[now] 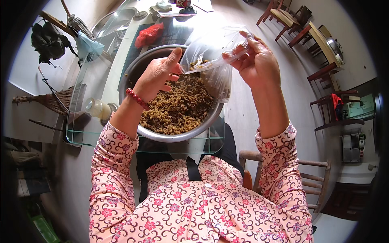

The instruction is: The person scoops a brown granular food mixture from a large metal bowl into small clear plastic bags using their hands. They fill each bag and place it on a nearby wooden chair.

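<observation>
A large metal basin (179,138) holds a loose, crumbly brown food mixture (180,104) and stands on a glass-topped table. Over its far right part hangs a clear plastic bag (212,57) with bits of the mixture stuck inside. My right hand (256,60) pinches the bag's edge between thumb and fingers. My left hand (159,74), with a red bead bracelet at the wrist, is raised over the basin's left side; its fingers are apart near the bag's left edge. Whether the fingertips touch the bag I cannot tell.
A red plastic bag (149,35) lies beyond the basin. A lidded jar (98,108) stands to its left. The glass table edge (209,148) is close to my body. A wooden chair (313,179) is at my right; a straw broom (54,98) is beyond the table's left side.
</observation>
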`<state>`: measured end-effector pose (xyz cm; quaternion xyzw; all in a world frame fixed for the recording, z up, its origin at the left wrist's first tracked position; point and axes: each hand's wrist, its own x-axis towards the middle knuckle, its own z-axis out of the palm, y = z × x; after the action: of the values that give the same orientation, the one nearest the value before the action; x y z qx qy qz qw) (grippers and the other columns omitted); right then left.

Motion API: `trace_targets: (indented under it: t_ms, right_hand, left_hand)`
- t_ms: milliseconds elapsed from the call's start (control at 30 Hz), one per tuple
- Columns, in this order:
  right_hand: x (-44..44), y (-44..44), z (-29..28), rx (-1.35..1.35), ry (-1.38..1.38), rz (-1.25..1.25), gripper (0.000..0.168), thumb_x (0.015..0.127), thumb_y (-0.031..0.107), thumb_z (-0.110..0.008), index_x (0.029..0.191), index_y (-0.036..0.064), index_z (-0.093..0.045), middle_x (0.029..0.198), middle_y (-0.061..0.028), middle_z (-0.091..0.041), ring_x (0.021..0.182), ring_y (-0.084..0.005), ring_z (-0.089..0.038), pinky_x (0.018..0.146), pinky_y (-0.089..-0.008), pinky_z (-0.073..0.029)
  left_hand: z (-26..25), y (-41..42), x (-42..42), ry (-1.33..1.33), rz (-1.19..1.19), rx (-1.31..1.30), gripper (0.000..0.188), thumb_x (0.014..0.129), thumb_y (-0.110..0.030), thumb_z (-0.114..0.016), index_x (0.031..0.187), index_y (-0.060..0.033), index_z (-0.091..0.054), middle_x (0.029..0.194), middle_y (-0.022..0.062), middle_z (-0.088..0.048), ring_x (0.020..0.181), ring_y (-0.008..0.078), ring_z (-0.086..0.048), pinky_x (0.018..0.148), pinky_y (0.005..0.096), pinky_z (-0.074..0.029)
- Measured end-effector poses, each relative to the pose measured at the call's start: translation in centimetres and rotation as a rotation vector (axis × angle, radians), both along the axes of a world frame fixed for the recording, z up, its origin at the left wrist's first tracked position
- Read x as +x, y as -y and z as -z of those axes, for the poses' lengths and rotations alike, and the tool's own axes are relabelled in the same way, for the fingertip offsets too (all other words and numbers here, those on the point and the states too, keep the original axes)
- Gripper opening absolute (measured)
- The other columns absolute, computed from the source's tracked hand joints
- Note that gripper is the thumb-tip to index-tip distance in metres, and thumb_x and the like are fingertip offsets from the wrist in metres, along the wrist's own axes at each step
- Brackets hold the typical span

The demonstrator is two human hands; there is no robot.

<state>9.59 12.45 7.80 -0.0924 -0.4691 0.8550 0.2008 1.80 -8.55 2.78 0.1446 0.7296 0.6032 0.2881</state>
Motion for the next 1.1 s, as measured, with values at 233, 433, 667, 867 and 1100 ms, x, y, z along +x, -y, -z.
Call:
trace_targets:
  t_ms: [233,433,667,867,1100]
  right_hand:
    - [0.1,1.6,0.4,-0.04,-0.008,-0.017,0.023,0.092,0.009,-0.032,0.111,-0.003,-0.039,0.068,-0.0132,-0.053,0.063,-0.0228,-0.059,0.064,-0.0507,-0.056]
    - [0.5,2.2,1.3,-0.037,0.052,0.002,0.027,0.093,0.009,-0.031,0.113,-0.003,-0.044,0.067,-0.0123,-0.057,0.062,-0.0207,-0.062,0.066,-0.0475,-0.056]
    - [0.7,3.1,1.6,-0.103,0.081,-0.042,0.026,0.093,0.01,-0.03,0.109,-0.002,-0.046,0.065,-0.0092,-0.055,0.056,-0.019,-0.059,0.061,-0.045,-0.057]
    - [0.9,2.6,1.9,-0.102,0.105,-0.082,0.026,0.093,0.011,-0.03,0.111,-0.001,-0.045,0.061,-0.0075,-0.052,0.056,-0.0204,-0.059,0.07,-0.0488,-0.054]
    - [0.9,0.7,0.6,-0.216,-0.087,-0.118,0.028,0.094,0.013,-0.027,0.113,-0.004,-0.037,0.062,-0.0108,-0.052,0.059,-0.0243,-0.06,0.073,-0.0514,-0.053]
  left_hand:
    - [-1.5,0.2,0.0,-0.445,0.018,-0.074,0.035,0.08,-0.04,-0.06,0.08,-0.0052,-0.061,0.075,0.0011,-0.061,0.07,0.0081,-0.059,0.055,0.0201,-0.047]
    - [-3.3,0.4,-1.1,-0.548,-0.137,0.018,0.022,0.085,-0.027,-0.058,0.084,-0.0052,-0.063,0.076,0.0023,-0.063,0.064,0.0072,-0.059,0.048,0.0182,-0.048]
    - [-4.4,-0.7,-1.2,-0.819,-0.167,0.081,0.023,0.085,-0.027,-0.058,0.085,-0.0052,-0.065,0.066,0.0001,-0.061,0.052,0.0029,-0.055,0.04,0.0157,-0.04]
    - [-4.7,-0.1,-1.9,-0.642,-0.175,0.049,0.024,0.086,-0.028,-0.057,0.083,-0.0058,-0.064,0.067,0.0011,-0.062,0.049,0.0054,-0.057,0.041,0.0161,-0.042]
    - [-3.4,1.3,-2.5,-0.223,0.088,0.431,0.034,0.088,-0.032,-0.05,0.107,-0.0036,-0.054,0.091,0.0099,-0.063,0.074,0.0153,-0.063,0.059,0.0242,-0.051]
